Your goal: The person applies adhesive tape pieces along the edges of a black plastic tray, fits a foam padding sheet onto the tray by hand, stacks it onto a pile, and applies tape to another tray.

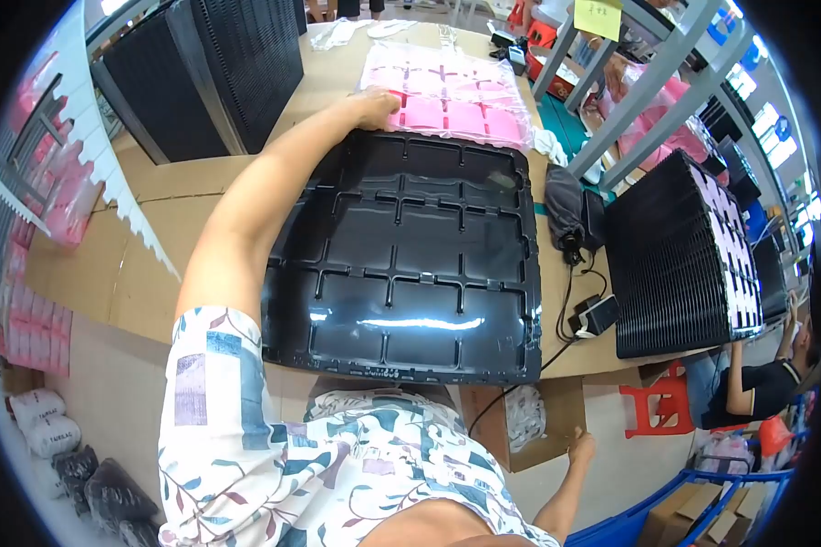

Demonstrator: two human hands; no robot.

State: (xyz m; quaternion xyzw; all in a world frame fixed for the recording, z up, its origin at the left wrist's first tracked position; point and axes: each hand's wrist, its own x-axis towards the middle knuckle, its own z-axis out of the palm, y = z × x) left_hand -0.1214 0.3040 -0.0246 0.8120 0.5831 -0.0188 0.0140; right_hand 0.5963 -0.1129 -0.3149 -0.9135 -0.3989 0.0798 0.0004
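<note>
My left hand [374, 108] reaches across to the near left corner of a clear plastic bag of pink packets [447, 91]. Its fingers are bent around the pink edge there. Below it, a black plastic tray [401, 237] with moulded compartments lies on the cardboard-covered table, its near edge close to my body. My right hand [582, 445] hangs low on the right, beside an open cardboard box [561, 419] holding whitish items. Its fingers look curled in, and whatever they may hold is too small to make out.
Stacks of black trays [219, 73] stand at the back left; another stack [680, 260] with pink pieces stands right. A black adapter [595, 315] and cables lie beside the tray. Grey metal bars [652, 96] rise at right. A person [766, 387] sits near a red stool [657, 406].
</note>
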